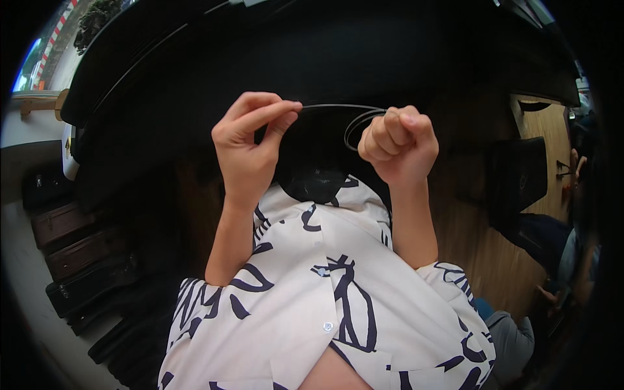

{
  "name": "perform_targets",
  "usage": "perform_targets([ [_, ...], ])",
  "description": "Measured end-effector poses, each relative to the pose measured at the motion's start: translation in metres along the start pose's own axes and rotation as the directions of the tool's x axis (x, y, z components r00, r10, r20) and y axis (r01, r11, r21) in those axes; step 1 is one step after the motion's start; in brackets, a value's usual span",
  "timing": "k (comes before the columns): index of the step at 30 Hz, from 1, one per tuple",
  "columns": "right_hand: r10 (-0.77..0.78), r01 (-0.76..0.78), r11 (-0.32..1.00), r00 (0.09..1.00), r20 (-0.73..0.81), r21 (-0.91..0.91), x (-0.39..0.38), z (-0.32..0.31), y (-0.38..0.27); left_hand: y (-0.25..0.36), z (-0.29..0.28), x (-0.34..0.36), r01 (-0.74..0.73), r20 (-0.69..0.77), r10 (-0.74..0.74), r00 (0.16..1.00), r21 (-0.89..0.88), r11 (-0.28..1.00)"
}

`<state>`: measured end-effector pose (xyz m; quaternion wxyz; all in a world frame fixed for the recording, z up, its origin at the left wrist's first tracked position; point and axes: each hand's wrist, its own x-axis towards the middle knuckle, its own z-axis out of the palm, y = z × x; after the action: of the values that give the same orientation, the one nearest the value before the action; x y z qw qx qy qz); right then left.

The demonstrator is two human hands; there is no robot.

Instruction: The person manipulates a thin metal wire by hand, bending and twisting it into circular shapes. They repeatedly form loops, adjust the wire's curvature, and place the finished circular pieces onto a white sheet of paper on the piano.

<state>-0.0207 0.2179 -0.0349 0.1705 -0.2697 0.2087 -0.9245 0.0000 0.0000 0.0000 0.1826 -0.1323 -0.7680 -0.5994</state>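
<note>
A thin grey wire or cord (335, 104) runs between my two hands in front of my patterned white shirt (292, 273). My left hand (250, 143) pinches it between thumb and fingertips. My right hand (398, 146) is curled in a fist round it, and loops of the same strand (348, 130) stick out to the left of that fist. Whether the strand's end is inside either hand, I cannot tell.
A large black surface (390, 52) spans the space beyond my hands. Several dark and brown cases (71, 224) line the left side. At right are a dark chair-like object (517, 172), wooden flooring (474, 286) and other people (552, 247), partly visible. A window (45, 49) is at upper left.
</note>
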Motion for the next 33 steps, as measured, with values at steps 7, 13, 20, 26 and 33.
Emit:
perform_targets([
  [7,0.136,-0.136,0.990,0.991,-0.003,-0.042,-0.012,0.028,0.002,0.021,0.022,-0.027,0.238,0.015,-0.265,0.964,-0.488,0.840],
  [13,0.166,-0.154,0.983,0.976,0.137,-0.096,-0.001,0.050,0.010,0.019,0.006,-0.040,0.295,0.110,-0.301,0.947,-0.670,0.681],
  [20,0.154,-0.127,0.980,0.973,0.172,-0.156,-0.006,0.073,0.031,0.023,-0.022,-0.054,0.188,0.135,-0.132,0.982,-0.619,0.763],
  [26,0.203,-0.160,0.973,0.936,0.288,-0.165,-0.009,0.079,0.038,0.035,-0.035,-0.055,-0.230,-0.039,0.237,0.971,-0.437,0.870],
  [33,0.245,-0.217,0.968,0.926,0.289,-0.124,0.001,0.075,0.040,0.024,-0.029,-0.058,-0.115,0.075,0.189,0.979,-0.560,0.820],
])
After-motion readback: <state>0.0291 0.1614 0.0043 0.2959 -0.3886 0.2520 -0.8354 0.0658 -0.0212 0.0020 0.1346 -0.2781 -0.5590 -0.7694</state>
